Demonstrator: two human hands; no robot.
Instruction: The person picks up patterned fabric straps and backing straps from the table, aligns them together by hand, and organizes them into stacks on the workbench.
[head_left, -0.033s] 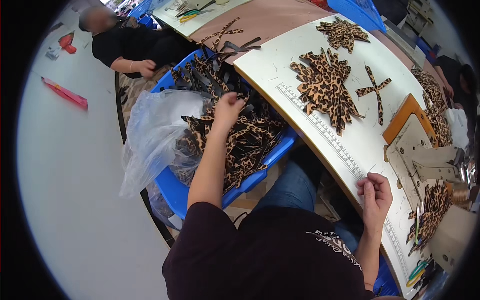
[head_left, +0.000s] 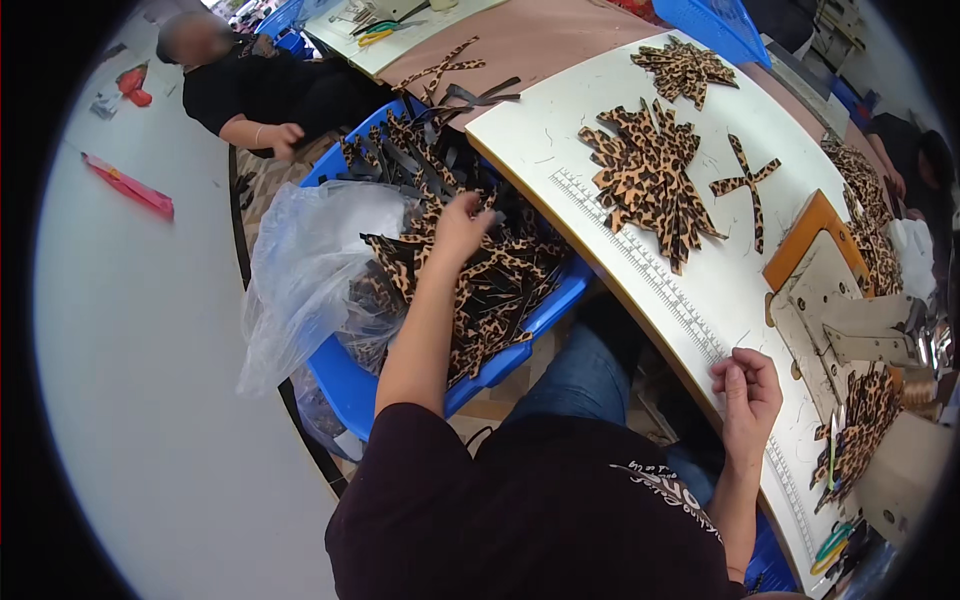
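My left hand [head_left: 461, 230] is over a blue bin [head_left: 462, 397] heaped with leopard-print strips [head_left: 480, 318], some showing black backs. Its thumb stands apart from the fingers, and I see nothing held. At the table's front edge, my right hand [head_left: 750, 392] is loosely closed, thumb against the curled fingers, with nothing visible in it. A fanned stack of leopard-print crossed pieces [head_left: 645, 180] lies on the white table [head_left: 560, 130]. Beside that stack rests a single crossed piece [head_left: 748, 185]. A smaller stack [head_left: 685, 70] sits farther back.
Clear plastic [head_left: 300, 265] drapes over the bin's left side. A sewing machine [head_left: 850, 325] stands at right, with more leopard-print pieces [head_left: 862, 425] and scissors [head_left: 835, 545] near it. A printed ruler [head_left: 650, 265] follows the table edge. Another person [head_left: 270, 95] is at far left.
My left hand's fingers have spread slightly and it has shifted a little downward. My right hand stays nearly in place. The other person's hand at far left has moved slightly.
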